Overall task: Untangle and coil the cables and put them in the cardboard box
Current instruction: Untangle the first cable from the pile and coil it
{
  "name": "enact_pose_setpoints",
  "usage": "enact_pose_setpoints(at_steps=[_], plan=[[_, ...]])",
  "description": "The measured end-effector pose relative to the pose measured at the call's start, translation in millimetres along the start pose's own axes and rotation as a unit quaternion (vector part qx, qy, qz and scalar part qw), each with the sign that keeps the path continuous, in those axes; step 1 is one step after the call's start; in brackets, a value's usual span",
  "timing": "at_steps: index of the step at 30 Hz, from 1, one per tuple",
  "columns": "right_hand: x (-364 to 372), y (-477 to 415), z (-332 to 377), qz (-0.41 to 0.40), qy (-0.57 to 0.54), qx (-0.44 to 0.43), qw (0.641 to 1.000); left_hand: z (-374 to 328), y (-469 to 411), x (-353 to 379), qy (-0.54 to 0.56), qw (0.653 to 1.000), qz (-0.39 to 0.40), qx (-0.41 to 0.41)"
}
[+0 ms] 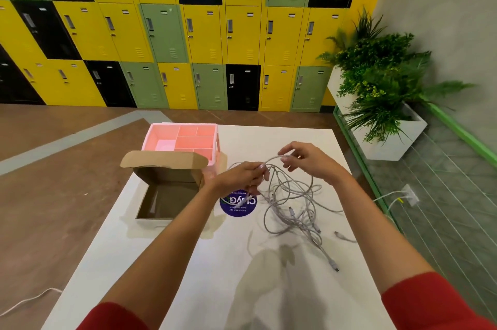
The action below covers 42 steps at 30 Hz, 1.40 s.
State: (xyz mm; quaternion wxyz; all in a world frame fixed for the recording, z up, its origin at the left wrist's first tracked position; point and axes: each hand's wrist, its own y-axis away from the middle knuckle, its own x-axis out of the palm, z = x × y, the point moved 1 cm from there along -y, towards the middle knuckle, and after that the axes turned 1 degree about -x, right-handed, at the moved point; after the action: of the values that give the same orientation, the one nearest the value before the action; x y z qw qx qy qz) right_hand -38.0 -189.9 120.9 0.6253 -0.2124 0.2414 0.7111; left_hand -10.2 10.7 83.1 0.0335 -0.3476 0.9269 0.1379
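Above the table [174, 262], left hand [242, 177] and right hand [304, 160] pinch tangled cables [291, 212].

Grey cables [291, 215] on a white table [255, 138]; brown cardboard box [164, 161] at its left edge; pink organiser [188, 132] at the far edge; purple sticker [238, 210], white lettering; red sleeves [435, 302]; lockers [204, 33] a yellow, green and black patchwork
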Motion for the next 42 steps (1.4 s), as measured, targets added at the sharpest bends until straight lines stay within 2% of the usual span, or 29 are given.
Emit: enact_pose_setpoints(at_steps=[2, 5, 9, 14, 16, 21, 25, 29, 32, 38, 42], plan=[[4.9, 0.9, 5.9, 0.013, -0.025, -0.018, 0.999, -6.5, 1.6, 1.1, 0.013, 1.0, 0.003, -0.007], [3.8, 0.6, 11.0, -0.009, 0.025, -0.03, 0.999, -9.6, 4.3, -0.1, 0.055, 0.998, 0.003, -0.004], [-3.7, -5.0, 12.5, -0.113, 0.052, -0.05, 0.991, -6.5, 9.1, -1.0, 0.104, 0.995, -0.001, 0.001], [-7.5, -12.6, -1.1, -0.236, 0.038, 0.013, 0.971, -4.0, 14.8, -4.4, 0.18, 0.984, -0.005, 0.019], [-7.4, -11.2, -8.4, -0.246, 0.047, 0.03, 0.968, -5.7, 16.7, -7.0, 0.207, 0.978, 0.001, 0.035], [12.0, -3.8, -18.5, -0.178, 0.095, 0.064, 0.977, -21.2, 14.6, -7.0, 0.27, 0.96, -0.003, 0.066], [37.7, 0.4, -19.5, -0.069, 0.153, 0.051, 0.985, -29.2, 9.5, -6.6, 0.301, 0.949, 0.002, 0.094], [53.0, 2.0, -17.6, 0.016, 0.178, 0.067, 0.982, -30.1, 4.7, -6.5, 0.265, 0.959, -0.044, 0.085], [56.2, 6.4, -6.3, 0.057, 0.155, 0.062, 0.984, -29.0, 2.7, -5.4, 0.238, 0.966, -0.075, 0.073], [59.0, 15.0, 13.6, 0.142, 0.155, 0.073, 0.975, -19.0, -11.7, -2.8, 0.239, 0.961, -0.125, 0.068], [58.8, 15.1, 23.0, 0.16, 0.143, 0.087, 0.973, -10.7, -16.5, 2.5, 0.215, 0.961, -0.162, 0.057]])
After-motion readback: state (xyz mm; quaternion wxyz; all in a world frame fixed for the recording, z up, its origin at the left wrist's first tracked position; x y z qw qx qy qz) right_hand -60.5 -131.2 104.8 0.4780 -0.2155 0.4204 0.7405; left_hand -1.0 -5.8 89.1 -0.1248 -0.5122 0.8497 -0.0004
